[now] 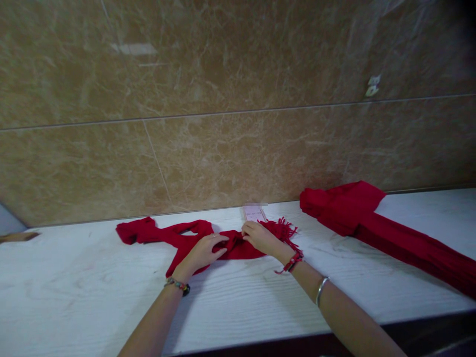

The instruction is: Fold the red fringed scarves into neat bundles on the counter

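Note:
A red fringed scarf [243,252] lies bunched and partly twisted on the white wood-grain surface. My left hand [203,253] rests over its middle, thumb and fingers curled about a fold of cloth. Close by on the right, my right hand [260,239] pinches the same scarf, its fingertips bent into the fabric. Loose tassels [284,229] spread out beyond my right wrist. Just behind the right fingers lies a pale printed card [254,213], its lower edge touching or close to them. What the fingertips press underneath is hidden.
A second red cloth [366,218], long and folded, stretches over the white tabletop [74,277] at the right. Brown marble-look tiles [230,153] rise behind the table. A brown wooden piece [18,237] sits at the far left. The table's front edge shows at lower right.

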The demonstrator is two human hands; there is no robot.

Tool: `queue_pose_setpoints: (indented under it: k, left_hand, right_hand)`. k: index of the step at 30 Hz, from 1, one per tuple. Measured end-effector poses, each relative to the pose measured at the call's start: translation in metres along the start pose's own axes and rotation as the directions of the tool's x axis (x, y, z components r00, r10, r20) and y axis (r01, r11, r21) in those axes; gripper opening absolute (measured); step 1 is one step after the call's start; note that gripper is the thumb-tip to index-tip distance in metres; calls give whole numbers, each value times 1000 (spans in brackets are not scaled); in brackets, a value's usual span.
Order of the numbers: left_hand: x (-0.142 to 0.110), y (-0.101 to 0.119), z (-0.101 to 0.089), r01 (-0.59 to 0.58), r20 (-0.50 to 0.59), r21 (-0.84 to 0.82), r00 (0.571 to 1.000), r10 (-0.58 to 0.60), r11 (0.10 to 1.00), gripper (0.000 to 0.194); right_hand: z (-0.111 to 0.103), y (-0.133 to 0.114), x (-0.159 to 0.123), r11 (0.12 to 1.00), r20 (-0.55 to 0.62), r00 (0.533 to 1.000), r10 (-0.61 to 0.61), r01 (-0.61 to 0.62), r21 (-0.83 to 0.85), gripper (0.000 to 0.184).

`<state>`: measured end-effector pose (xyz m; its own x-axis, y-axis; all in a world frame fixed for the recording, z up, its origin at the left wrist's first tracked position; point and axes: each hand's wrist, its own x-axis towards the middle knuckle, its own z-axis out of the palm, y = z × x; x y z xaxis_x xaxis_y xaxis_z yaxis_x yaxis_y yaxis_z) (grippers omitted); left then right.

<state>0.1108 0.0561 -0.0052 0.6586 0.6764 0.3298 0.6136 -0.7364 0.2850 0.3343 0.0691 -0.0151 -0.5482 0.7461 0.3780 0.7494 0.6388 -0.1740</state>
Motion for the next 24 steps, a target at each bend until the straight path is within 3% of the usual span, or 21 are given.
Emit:
queue_pose_setpoints:
  k: [7,11,15,18,21,24]
  left_hand:
    - [3,6,1,-54,-142,34,988,58,998,13]
    - [8,16,11,-97,-155,162,980,122,982,14]
    - [21,34,29,-168,-96,257,975,198,952,19]
    - [29,44,42,-129,-93,270,983,159,954,24]
    - [32,48,49,-52,-157,248,983,93,967,24]
    - [33,47,49,-49,-207,251,973,103,967,17]
  right_hand:
    - [-24,6,-20,905,6,999,43,-42,423,13]
    - [-33,14,-37,890,-29,998,54,-35,455,9]
    - [-31,25,-47,876,-85,993,80,-30,481,10]
    - [-28,31,-46,834,-98,988,119,-46,550,10]
    - [-26,32,-45,804,-87,989,123,-48,593,9]
    - [-28,30,-45,801,-88,991,100,-28,597,9]
